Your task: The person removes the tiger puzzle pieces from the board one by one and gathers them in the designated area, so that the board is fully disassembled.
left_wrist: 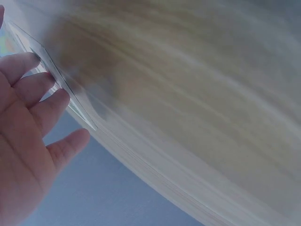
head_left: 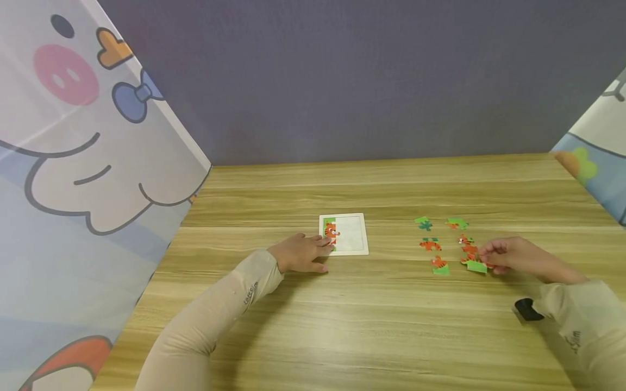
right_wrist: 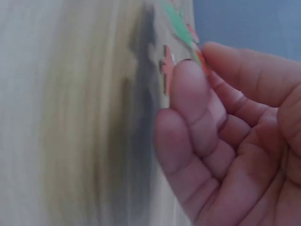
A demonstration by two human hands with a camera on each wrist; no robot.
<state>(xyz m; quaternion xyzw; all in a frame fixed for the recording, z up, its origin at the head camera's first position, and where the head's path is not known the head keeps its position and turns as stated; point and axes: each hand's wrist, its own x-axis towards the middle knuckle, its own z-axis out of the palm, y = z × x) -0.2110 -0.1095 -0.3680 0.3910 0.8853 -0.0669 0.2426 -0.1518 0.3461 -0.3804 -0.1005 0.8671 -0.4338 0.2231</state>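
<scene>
Left hand (head_left: 302, 253): fingers extended, slightly spread, gripping nothing, resting on left part of white puzzle tray (head_left: 351, 234). Tray flat on desk (head_left: 381, 326), tiger picture along left side, rest bare white. Right hand (head_left: 513, 254): thumb and fingers nearly closed, pinching green-and-orange piece (head_left: 475, 266), tilted. Loose pieces (head_left: 430, 246) scattered on desk between tray and right hand, some near fingers.

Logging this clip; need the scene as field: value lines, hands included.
puzzle tray: white, tiger-face strip filled at left, right part bare
left hand: fingers on the tray's left part
right hand: pinches a green-and-orange piece
loose pieces: right of tray, tiger-patterned
surface: wood-grain table
</scene>
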